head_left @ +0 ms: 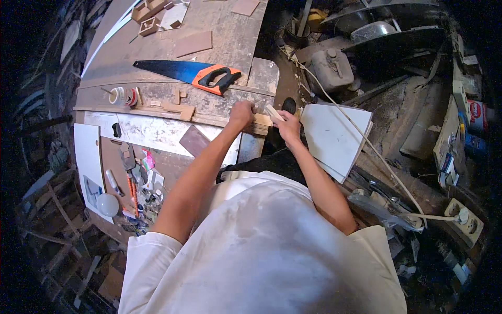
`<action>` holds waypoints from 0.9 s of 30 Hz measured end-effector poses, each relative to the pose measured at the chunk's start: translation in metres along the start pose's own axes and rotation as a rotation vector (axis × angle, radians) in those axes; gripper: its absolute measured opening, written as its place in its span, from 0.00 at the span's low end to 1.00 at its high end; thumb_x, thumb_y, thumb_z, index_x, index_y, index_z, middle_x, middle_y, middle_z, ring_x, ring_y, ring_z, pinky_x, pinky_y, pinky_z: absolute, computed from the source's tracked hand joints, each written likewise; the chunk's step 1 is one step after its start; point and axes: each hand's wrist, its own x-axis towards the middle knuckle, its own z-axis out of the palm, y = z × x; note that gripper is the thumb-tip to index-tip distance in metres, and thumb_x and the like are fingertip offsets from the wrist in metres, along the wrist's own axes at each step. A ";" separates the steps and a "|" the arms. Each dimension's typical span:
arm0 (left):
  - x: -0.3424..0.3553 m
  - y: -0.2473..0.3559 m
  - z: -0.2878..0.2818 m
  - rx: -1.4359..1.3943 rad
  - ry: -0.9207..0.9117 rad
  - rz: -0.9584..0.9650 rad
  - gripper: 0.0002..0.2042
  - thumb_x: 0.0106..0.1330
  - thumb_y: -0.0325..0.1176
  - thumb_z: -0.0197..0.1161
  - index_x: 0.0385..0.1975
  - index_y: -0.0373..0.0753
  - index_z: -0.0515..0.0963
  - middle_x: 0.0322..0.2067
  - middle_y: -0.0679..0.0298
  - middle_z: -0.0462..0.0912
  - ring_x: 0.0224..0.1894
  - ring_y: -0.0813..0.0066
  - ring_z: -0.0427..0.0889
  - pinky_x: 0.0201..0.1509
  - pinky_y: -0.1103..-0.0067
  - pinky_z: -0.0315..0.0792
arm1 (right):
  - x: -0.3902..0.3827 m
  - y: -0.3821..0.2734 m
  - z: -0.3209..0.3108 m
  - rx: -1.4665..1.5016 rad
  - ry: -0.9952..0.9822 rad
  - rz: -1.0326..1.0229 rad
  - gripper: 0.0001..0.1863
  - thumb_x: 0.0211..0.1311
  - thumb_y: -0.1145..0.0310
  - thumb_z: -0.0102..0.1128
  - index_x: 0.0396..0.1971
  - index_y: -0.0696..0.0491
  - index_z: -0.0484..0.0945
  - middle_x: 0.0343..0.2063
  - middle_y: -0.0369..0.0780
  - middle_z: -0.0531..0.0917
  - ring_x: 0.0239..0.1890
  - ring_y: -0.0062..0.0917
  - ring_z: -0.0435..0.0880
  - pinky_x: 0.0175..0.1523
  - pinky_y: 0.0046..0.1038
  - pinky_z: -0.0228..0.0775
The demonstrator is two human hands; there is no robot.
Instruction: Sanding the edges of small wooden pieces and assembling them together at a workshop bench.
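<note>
Forearms (pixel 205 159) outstretched, left hand (pixel 242 113) curled at bench (pixel 212 106), grip unclear; right hand (pixel 287 127) clamped on pale wood piece (pixel 272 112).

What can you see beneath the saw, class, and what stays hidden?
The saw lies on the bench, whose dusty, worn top shows all around it. Whatever is directly under the blade is covered.

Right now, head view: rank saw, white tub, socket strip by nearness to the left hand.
From the left hand:
1. Saw: ahead and left, on the bench.
2. White tub: farther left.
3. Socket strip: far right.
</note>
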 end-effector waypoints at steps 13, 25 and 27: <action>0.002 -0.010 -0.008 -0.172 -0.101 -0.151 0.16 0.39 0.35 0.80 0.32 0.46 0.88 0.34 0.54 0.87 0.39 0.57 0.87 0.46 0.69 0.79 | -0.007 -0.014 0.001 -0.091 0.001 -0.007 0.15 0.56 0.71 0.69 0.44 0.57 0.84 0.35 0.37 0.87 0.35 0.19 0.84 0.42 0.21 0.75; 0.004 -0.011 -0.009 -0.208 -0.129 -0.181 0.16 0.42 0.38 0.80 0.33 0.42 0.88 0.29 0.59 0.88 0.30 0.69 0.87 0.37 0.74 0.80 | -0.015 -0.021 0.003 0.102 0.052 0.117 0.16 0.56 0.76 0.69 0.45 0.61 0.82 0.39 0.41 0.86 0.35 0.21 0.85 0.42 0.21 0.80; 0.004 -0.008 -0.013 -0.175 -0.145 -0.174 0.16 0.42 0.38 0.80 0.32 0.42 0.88 0.30 0.59 0.88 0.31 0.69 0.87 0.38 0.74 0.79 | -0.018 -0.024 0.001 0.182 0.062 0.177 0.18 0.56 0.77 0.69 0.47 0.64 0.80 0.40 0.42 0.85 0.35 0.22 0.85 0.41 0.21 0.82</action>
